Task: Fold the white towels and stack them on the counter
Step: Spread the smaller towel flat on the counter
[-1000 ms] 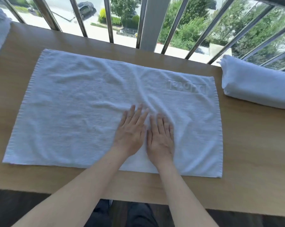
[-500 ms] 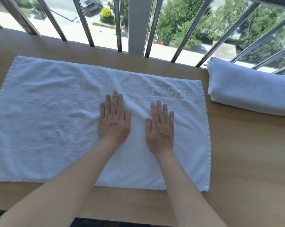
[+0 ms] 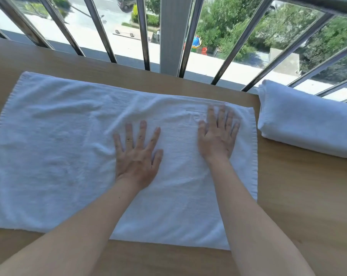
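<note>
A white towel (image 3: 59, 156) lies spread flat on the wooden counter (image 3: 304, 206), with soft creases across its middle. My left hand (image 3: 137, 154) presses flat on it near the centre, fingers spread. Farther right, my right hand (image 3: 218, 134) lies flat too, fingers straight, over the embossed lettering near the towel's far right corner. A folded white towel (image 3: 308, 120) rests on the counter at the right, apart from the spread one.
Metal railing bars (image 3: 190, 34) and a wide post run along the counter's far edge, with a street and trees below. Bare wood shows to the right of the spread towel and along the near edge.
Both hands have slid apart and away from me across the towel; the right one moved toward the far right corner. The view has shifted right and closer.
</note>
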Motion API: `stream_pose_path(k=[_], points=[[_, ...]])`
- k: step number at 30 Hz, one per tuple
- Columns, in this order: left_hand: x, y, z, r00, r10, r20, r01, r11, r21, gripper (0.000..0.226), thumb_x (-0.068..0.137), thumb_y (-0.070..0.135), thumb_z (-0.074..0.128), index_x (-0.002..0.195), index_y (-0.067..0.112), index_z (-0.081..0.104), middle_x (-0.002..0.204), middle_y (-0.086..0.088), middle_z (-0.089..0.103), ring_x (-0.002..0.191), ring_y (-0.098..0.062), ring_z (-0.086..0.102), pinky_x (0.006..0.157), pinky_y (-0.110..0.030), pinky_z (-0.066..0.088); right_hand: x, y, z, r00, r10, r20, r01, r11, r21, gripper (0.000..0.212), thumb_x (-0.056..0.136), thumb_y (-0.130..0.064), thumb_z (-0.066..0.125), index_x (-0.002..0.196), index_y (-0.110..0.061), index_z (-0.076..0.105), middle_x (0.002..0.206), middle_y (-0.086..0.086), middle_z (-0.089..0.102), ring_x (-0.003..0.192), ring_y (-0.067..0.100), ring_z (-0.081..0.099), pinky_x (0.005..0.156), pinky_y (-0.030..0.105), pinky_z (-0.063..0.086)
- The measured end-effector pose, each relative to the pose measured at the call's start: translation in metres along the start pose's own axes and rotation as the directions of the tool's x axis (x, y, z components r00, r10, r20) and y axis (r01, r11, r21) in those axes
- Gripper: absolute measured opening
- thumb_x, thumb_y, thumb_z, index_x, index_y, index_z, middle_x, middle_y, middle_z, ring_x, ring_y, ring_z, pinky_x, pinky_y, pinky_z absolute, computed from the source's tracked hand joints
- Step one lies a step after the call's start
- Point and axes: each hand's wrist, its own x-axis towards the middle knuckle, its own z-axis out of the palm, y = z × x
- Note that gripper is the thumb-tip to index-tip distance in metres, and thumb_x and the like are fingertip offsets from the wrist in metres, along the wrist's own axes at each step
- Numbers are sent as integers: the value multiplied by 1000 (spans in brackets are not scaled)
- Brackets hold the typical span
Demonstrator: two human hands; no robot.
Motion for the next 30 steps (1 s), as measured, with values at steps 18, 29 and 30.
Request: stream_pose_path(k=[18, 29, 30], points=[[-25, 61, 5, 956, 291, 43, -285, 952, -114, 70, 98, 52, 15, 160, 19, 13, 168, -7, 1, 154, -28, -5, 124, -52, -1, -120, 66, 3, 982, 162, -94, -140, 968, 206, 60, 105, -38, 34, 159, -19, 15, 167, 2, 3, 153, 18, -5, 123, 42, -7], [54, 197, -22, 917, 397, -45, -383, 841, -381, 26, 98, 29, 58, 120, 19, 69, 115, -6, 62, 113, -30, 56, 88, -43, 48, -213, 122, 22, 809, 336, -483, -207, 931, 301, 28, 90, -19, 59, 112, -6, 70, 116, 14, 63, 109, 33, 57, 99, 47, 38], [64, 207, -24, 951, 310, 7, -275, 853, -444, 29, 99, 33, 57, 124, 21, 65, 118, -3, 61, 116, -26, 54, 90, -42, 48, -220, 126, 23, 799, 344, -493, -217, 930, 298, 27, 89, -22, 58, 109, -8, 70, 110, 12, 63, 103, 31, 56, 95, 45, 38]])
